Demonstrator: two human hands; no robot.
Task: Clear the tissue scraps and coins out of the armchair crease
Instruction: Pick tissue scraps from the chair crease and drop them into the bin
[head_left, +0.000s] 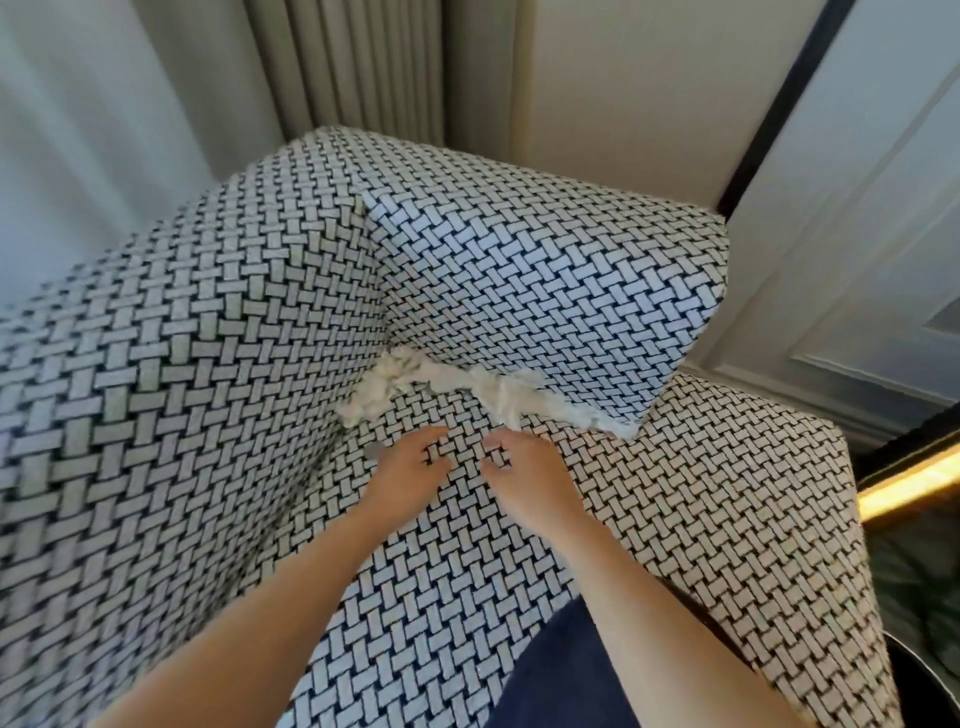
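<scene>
Left hand (410, 467) and right hand (530, 474) lie flat, fingers loosely apart, on the armchair seat (701, 493), holding nothing; at their twelve o'clock soft, feather-light tissue scraps (441, 378) sit wedged along the crease, likely best pinched by protruding tufts.

Armchair (208, 364) in matt woven-pattern cloth; tissue scraps (447, 382) soft, shredded white paper

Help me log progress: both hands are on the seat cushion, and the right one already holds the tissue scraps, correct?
No. The head view shows the right hand holding nothing: the tissue scraps lie in the armchair crease, beyond its fingers. The left hand and right hand are indeed on the seat cushion.
</scene>
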